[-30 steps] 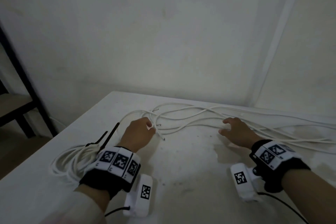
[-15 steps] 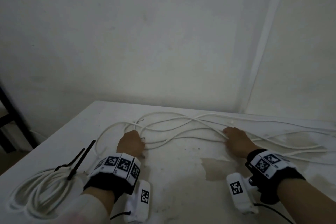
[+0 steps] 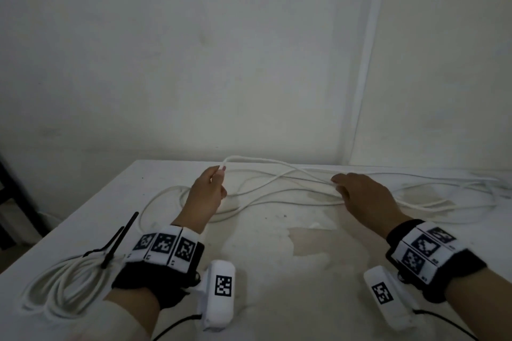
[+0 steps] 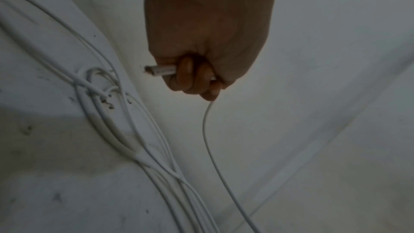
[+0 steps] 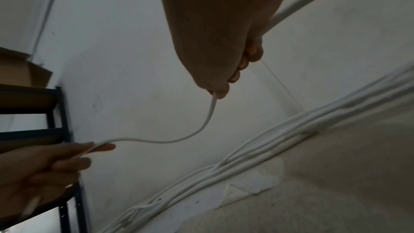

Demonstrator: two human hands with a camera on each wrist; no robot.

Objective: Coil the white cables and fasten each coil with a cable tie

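- Bare white walls met in a corner behind a stained white tabletop [image 3: 277, 271], with a dark metal shelf [image 5: 56, 130] standing off to the left.
- Several loose white cables [image 3: 291, 191] lay tangled along the far side of the tabletop, crossing each other more than once; the left wrist view showed them knotted where they overlapped [image 4: 98, 89].
- 1 finished coil [image 3: 63, 285] sat at the near left corner, a black cable tie [image 3: 113, 243] fastened round it with its tail sticking up.
- The left hand [image 3: 206, 196] was raised off the surface, its fingers [image 4: 190, 77] curled and clamped on 1 cable close to its end, the cut tip [image 4: 156, 70] poking out past them.
- The right hand [image 3: 365, 196] held the same cable [image 5: 179, 141] further along, fingers closed round it, so a slack span hung between the 2 hands.
- Risk: since the held cable ran back into the crossed bundle, pulling it to form loops could drag the other cables along or tighten the knot, I judged.
- Risk: the short tip beyond the left fingers could slip free under a tug, letting any first loop spring open.
- Risk: loops of uneven size would likely make a coil that twists and resists the tie.
- Risk: dragged cables might sweep toward the finished coil or off the tabletop edge.
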